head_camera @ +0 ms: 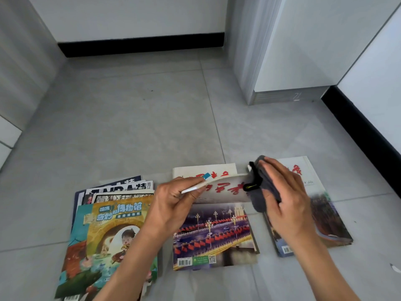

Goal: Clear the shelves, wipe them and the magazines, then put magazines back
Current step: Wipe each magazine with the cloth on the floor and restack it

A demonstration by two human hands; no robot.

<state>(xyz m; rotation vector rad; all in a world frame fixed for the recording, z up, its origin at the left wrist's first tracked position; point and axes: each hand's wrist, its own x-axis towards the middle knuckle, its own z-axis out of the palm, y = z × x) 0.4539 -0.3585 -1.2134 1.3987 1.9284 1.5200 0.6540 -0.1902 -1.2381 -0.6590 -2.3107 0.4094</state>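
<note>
Left hand (173,198) pinches a lifted magazine (217,213); right hand (286,198) presses a grey cloth (260,192) on it (wiping underway); floor piles (108,231) remain unshelved.

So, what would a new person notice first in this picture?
Probably the two hands at centre: the left hand pinches a raised magazine, while the right hand presses a grey cloth on its cover. A bright cartoon magazine tops the pile at lower left.
</note>
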